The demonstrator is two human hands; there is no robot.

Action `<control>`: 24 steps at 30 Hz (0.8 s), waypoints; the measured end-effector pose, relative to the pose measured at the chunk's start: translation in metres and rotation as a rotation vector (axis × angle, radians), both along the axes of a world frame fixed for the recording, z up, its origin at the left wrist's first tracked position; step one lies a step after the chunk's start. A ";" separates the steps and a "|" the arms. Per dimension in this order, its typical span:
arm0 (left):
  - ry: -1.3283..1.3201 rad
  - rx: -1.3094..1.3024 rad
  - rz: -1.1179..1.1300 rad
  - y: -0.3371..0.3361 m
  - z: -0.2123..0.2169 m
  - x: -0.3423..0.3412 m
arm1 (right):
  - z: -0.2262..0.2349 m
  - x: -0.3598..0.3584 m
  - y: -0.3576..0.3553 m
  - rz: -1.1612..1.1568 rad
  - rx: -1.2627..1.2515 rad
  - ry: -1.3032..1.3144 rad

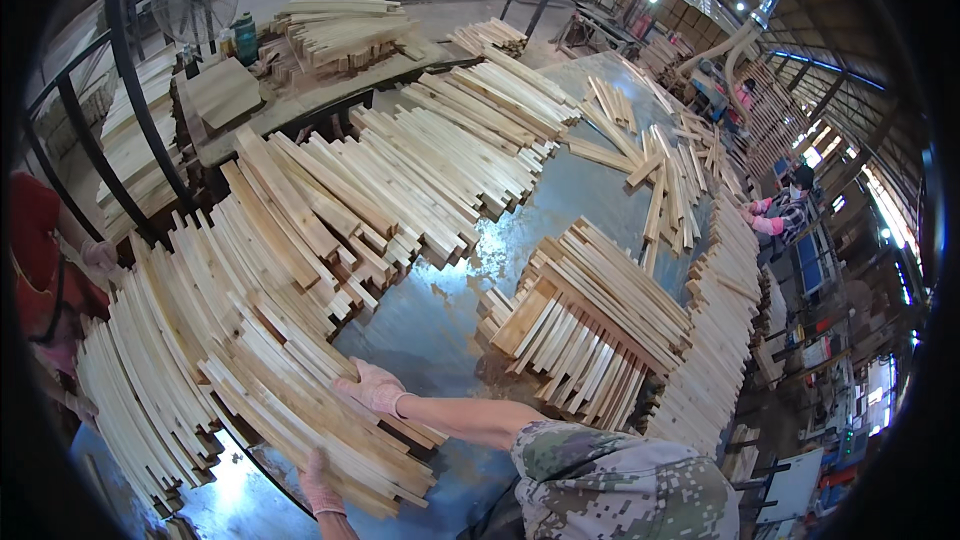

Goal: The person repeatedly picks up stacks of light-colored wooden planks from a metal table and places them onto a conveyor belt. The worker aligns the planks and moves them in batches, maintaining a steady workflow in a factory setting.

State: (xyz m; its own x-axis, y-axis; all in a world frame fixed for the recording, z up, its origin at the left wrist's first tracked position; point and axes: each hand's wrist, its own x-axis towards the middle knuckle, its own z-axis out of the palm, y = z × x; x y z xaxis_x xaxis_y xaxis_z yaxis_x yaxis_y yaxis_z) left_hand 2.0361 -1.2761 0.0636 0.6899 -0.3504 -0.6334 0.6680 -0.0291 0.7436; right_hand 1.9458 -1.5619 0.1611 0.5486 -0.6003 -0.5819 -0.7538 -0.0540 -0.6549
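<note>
A row of pale wooden strips (290, 380) lies side by side on the metal-topped table in front of me. My right hand (372, 387), in a pinkish work glove, reaches in from the right under a camouflage sleeve and grips the far side of this row. On the near side, my left hand (318, 483), gloved alike, is closed against the edges of the strips, its fingers partly hidden. Farther left, another row of strips (140, 380) lies next to it.
Beyond stand more strip rows (430, 175) and a stacked pile of strips (590, 320). Loose strips (665, 175) lie crosswise farther off. At the left edge is a person in red (45, 250); another in pink gloves (780, 215) works at the far right. A black metal frame (120, 90) rises at left.
</note>
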 end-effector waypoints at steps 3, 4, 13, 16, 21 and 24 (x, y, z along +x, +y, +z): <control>0.047 -0.100 0.056 0.009 0.009 -0.032 | 0.025 -0.019 0.004 0.000 0.038 0.005; 0.065 -0.108 0.057 0.011 0.018 -0.046 | 0.027 -0.033 0.006 -0.002 0.036 0.006; 0.139 0.124 -0.026 -0.005 0.170 -0.178 | 0.077 -0.143 0.021 0.023 0.046 -0.066; 0.074 -0.028 0.065 0.005 0.168 -0.213 | 0.080 -0.173 0.034 0.025 -0.042 -0.175; 0.018 -0.144 0.165 0.026 0.208 -0.273 | 0.094 -0.231 0.040 -0.047 0.076 -0.412; -0.110 -0.069 0.197 0.038 0.241 -0.306 | 0.113 -0.254 0.061 -0.095 0.157 -0.501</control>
State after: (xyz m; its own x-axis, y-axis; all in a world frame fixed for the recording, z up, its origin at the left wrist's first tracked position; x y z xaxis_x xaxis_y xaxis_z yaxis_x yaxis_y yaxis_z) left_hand 1.7306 -1.2380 0.3048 0.8129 -0.2425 -0.5295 0.5703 0.1471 0.8082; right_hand 1.6920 -1.5008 0.2740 0.7297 -0.5878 -0.3492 -0.3434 0.1266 -0.9306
